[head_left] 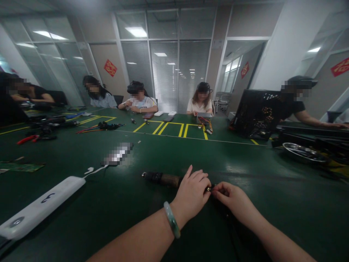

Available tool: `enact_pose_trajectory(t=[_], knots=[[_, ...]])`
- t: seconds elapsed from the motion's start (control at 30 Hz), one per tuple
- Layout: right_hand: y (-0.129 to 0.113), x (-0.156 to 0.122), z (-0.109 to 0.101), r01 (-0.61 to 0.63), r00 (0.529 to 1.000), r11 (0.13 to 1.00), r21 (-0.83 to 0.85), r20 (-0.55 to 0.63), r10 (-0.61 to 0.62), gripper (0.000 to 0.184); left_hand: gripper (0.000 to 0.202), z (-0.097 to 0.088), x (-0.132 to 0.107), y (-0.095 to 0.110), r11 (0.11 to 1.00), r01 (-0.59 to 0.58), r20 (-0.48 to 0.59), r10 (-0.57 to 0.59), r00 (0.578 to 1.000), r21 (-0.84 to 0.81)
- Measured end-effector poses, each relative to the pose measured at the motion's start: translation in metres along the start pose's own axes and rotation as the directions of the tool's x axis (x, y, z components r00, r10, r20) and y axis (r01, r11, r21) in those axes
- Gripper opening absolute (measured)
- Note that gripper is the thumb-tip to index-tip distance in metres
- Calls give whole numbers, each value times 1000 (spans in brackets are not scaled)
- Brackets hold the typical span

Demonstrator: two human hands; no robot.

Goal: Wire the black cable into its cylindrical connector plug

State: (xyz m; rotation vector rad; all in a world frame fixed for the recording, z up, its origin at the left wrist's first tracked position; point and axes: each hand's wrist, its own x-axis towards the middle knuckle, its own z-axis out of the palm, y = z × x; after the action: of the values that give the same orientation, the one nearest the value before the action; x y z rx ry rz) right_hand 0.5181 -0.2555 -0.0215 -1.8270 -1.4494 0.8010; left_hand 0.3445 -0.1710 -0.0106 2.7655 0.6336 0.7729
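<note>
A dark electric screwdriver (169, 180) lies on the green table with its metal tip to the left. My left hand (192, 189), wearing a jade bangle on the wrist, is closed round its rear end and hides that part. Just to the right, my right hand (231, 196) pinches a dark cable plug, mostly covered by the fingertips. Between the two hands shows a small brassy metal piece (208, 189). Whether the plug sits in the screwdriver cannot be made out. A dark cable (232, 233) runs down from the right hand toward me.
To the left lie a white power strip (43, 207), a blurred-out phone (117, 154) and a green circuit board (21, 166). Red-handled pliers (28, 139) and dark cables are farther back. At right stand a metal bowl (304, 152) and a black computer case (256, 114). Several people sit across.
</note>
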Motion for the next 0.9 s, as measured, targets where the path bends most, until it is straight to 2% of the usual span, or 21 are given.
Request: enact_pose_trajectory(t=[0.2, 0.6, 0.9], knots=[[1, 0, 0, -8, 1000, 1000, 18, 0, 8, 19, 9, -2, 0, 1, 1000, -4, 4, 4, 1000, -18], [4, 3, 2, 6, 1000, 994, -107, 4, -6, 18, 5, 2, 1, -1, 1000, -1, 39, 2, 999, -21], [-5, -3, 0, -23, 1000, 991, -129, -23, 20, 16, 5, -1, 2, 1, 999, 20, 55, -19, 998, -30]])
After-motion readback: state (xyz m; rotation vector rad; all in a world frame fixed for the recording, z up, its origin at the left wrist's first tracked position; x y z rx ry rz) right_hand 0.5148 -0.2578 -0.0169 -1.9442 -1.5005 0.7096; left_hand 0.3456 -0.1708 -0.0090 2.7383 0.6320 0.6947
